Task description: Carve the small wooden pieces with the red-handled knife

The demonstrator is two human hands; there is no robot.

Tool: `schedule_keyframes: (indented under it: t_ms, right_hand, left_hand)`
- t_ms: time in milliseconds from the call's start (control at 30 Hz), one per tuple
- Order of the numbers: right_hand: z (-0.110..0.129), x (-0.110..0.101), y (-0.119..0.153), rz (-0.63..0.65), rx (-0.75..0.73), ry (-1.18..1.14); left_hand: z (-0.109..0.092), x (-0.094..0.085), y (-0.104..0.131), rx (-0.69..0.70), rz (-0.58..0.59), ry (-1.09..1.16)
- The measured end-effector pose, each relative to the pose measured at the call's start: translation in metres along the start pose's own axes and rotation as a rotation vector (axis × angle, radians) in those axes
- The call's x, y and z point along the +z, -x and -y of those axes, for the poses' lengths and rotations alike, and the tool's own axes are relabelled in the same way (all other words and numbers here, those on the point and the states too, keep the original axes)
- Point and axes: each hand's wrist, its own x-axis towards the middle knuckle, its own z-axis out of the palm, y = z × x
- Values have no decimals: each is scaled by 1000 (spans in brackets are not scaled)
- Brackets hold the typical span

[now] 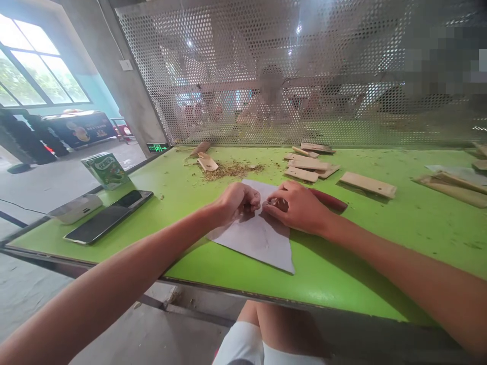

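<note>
Over a white sheet of paper (258,241) on the green table, my two hands are close together with a small gap between them. My left hand (241,200) is closed, its fingers curled and pinched; whatever it holds is too small to make out. The thumb and fingertips of my right hand (291,203) meet in a pinch, and what lies between them cannot be made out either. A dark red tool handle or sheath (329,199) lies beside and partly behind my right hand. Past the paper is a pile of brown crumbs (234,171).
Several flat wooden pieces (310,163) lie behind my right hand, with a single wooden tag (367,184) farther right. On the left are a phone (110,218), a white device (78,208) and a green carton (106,171). A perforated metal screen (236,76) borders the table's far edge.
</note>
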Motion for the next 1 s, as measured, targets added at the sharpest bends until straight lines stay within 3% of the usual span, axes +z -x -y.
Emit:
schedule_keyframes:
  t_ms: [233, 333, 567, 667, 900, 1000]
  right_hand:
    - [0, -1, 0, -5, -16, 9]
    - [0, -1, 1, 37, -55, -29]
    - [-1, 1, 0, -5, -9, -146]
    - [-2, 1, 0, -35, 17, -88]
    - [-3, -1, 1, 26, 45, -83]
    - [-2, -2, 2, 55, -11, -96]
  left_hand:
    - [4, -6, -3, 35, 104, 24]
    - [3, -4, -2, 36, 97, 0]
    - [-1, 4, 3, 21, 61, -46]
    - [1, 5, 2, 17, 27, -52]
    - [8, 5, -3, 56, 28, -78]
    - [9, 5, -4, 81, 37, -124]
